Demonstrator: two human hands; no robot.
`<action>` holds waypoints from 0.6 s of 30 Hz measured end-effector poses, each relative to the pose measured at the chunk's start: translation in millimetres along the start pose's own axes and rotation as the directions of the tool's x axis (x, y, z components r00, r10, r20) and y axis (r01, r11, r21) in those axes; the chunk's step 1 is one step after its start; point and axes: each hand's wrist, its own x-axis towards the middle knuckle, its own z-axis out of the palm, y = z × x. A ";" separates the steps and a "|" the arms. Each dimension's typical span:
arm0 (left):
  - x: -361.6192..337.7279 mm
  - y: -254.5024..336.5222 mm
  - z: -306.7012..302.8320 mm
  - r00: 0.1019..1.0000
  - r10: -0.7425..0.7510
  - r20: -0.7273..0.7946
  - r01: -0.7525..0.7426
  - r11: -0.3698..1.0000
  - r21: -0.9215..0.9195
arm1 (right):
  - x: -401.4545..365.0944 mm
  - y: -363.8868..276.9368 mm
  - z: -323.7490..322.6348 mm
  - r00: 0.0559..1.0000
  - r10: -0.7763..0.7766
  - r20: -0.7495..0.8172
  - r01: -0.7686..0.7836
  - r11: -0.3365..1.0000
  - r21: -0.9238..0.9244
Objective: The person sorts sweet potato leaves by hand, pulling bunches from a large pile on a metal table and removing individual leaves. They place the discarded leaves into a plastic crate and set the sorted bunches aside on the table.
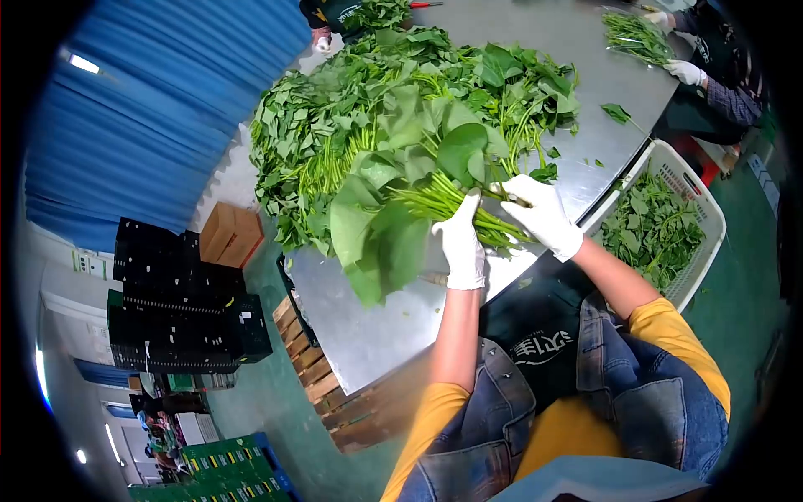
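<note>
My left hand (462, 244), in a white glove, is closed around a bunch of leafy greens (435, 197). The bunch has broad heart-shaped leaves to the left and long green stalks whose cut ends point toward me. At the right side of the same bunch, my gloved right hand (542, 213) pinches a stem between thumb and fingers; its fingertips are partly hidden. Both hands are above the near edge of a metal table (360, 322). Just beyond them lies a large heap of the same greens (326, 142).
A white plastic basket (711, 226) with loose greens stands to the right. Across the table, one person's gloved hands (687, 73) hold a bunch; another person (322, 38) is at the far end. Wooden pallet (314, 368), black crates (180, 293) and cardboard box (230, 234) stand left.
</note>
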 end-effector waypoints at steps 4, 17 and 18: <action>9.6 -13.8 -1.0 1.000 0.016 -0.001 -0.016 0.999 -0.034 | -2.9 -0.8 -25.0 0.995 0.037 0.095 -0.059 0.967 0.246; 0.7 18.9 20.6 0.981 0.048 0.187 -0.049 0.999 0.001 | 11.9 -17.6 -109.3 0.797 0.458 0.394 -0.602 0.649 0.465; 4.2 7.4 17.9 0.968 0.020 0.252 -0.024 1.000 0.010 | 13.4 -21.4 -93.9 0.756 0.398 0.520 -0.632 0.652 0.420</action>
